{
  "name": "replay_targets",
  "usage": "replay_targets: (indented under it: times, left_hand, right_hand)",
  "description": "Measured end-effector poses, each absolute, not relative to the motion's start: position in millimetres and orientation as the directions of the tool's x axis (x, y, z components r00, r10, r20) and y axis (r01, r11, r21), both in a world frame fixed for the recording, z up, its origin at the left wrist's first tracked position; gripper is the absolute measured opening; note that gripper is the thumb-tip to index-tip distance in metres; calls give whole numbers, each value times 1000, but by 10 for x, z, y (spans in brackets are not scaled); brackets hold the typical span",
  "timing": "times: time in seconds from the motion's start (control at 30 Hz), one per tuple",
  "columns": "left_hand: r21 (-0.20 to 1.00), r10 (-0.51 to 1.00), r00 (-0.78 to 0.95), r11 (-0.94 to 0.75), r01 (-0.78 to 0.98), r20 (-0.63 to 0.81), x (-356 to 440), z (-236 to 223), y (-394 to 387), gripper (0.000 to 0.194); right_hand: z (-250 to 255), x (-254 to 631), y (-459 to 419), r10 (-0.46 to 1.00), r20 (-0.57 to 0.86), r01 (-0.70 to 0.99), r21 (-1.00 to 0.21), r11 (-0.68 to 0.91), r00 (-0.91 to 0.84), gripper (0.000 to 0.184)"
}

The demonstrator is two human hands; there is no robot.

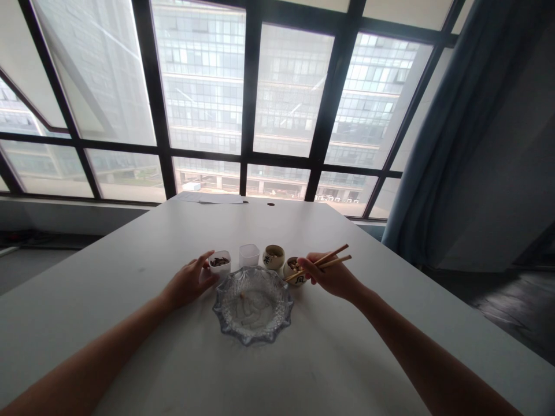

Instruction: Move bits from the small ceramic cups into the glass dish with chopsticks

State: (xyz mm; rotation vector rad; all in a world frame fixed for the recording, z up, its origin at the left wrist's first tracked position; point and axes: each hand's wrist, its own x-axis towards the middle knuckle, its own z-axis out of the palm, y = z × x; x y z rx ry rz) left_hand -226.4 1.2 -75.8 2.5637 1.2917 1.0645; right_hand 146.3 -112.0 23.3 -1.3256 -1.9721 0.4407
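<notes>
My right hand (323,273) is closed on a pair of wooden chopsticks (336,252), their tips pointing left over the rim of the scalloped glass bowl (223,326). Right behind the chopsticks stands a small ceramic cup (300,281) with a dark character on its side and pale nut-like pieces inside. My left hand (188,284) has its thumb and fingers around the left side of a small white cup (220,270) holding dark, seed-like pieces. Whether anything lies between the chopstick tips I cannot tell. Faint shapes show in the bowl's bottom, too unclear to name.
Between the two outer cups stand a translucent white cup (249,256) and another ceramic cup (267,261) with pale pieces in it. Papers (217,199) lie at the far edge of the white table (173,358). Windows rise beyond, with a blue curtain (433,133) at right.
</notes>
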Motion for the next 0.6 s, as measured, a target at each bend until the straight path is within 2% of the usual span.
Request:
replay_targets:
  times: [0.37,0.5,0.6]
  left_hand:
    - [356,741,416,-637,684,527,-2258,-734,-3,64]
    - [350,736,422,-643,681,530,-2260,-738,-3,64]
    - [357,742,416,-636,684,526,-2257,-737,-6,65]
  right_hand:
    - [226,1446,-1112,902,366,623,-656,426,-231,58]
    - [313,1469,-1140,872,444,616,-633,469,-208,59]
    - [426,1499,-1181,847,518,614,-634,471,-115,60]
